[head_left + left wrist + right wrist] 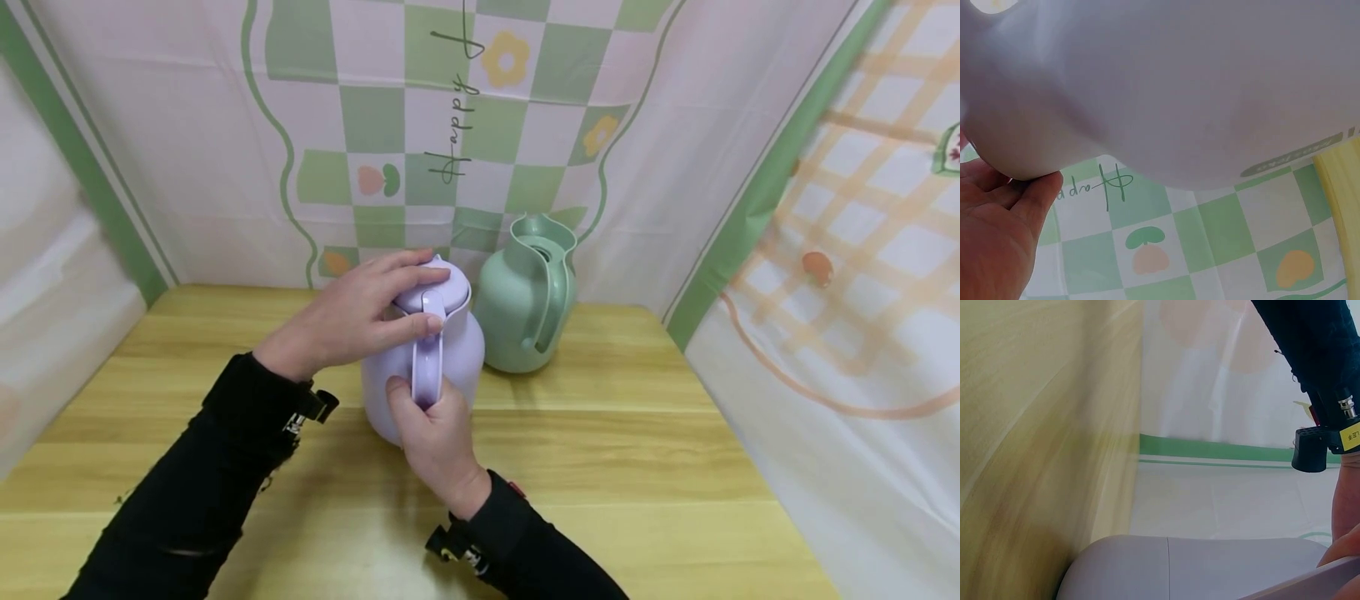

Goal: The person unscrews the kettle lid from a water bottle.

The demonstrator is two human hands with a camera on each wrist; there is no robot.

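A lavender vacuum jug stands upright on the wooden table, its handle towards me. My left hand lies over the lid, fingers across its far side and thumb on the lever above the handle. Lower down, my right hand grips the handle. In the left wrist view the jug's body fills the top, with left fingertips touching near its rim. In the right wrist view, the jug rests against the table; only part of the right hand shows at the edge.
A green vacuum jug stands just behind and right of the lavender one, its handle also facing me. The wooden table ends at a printed cloth hanging behind. More cloth hangs at both sides.
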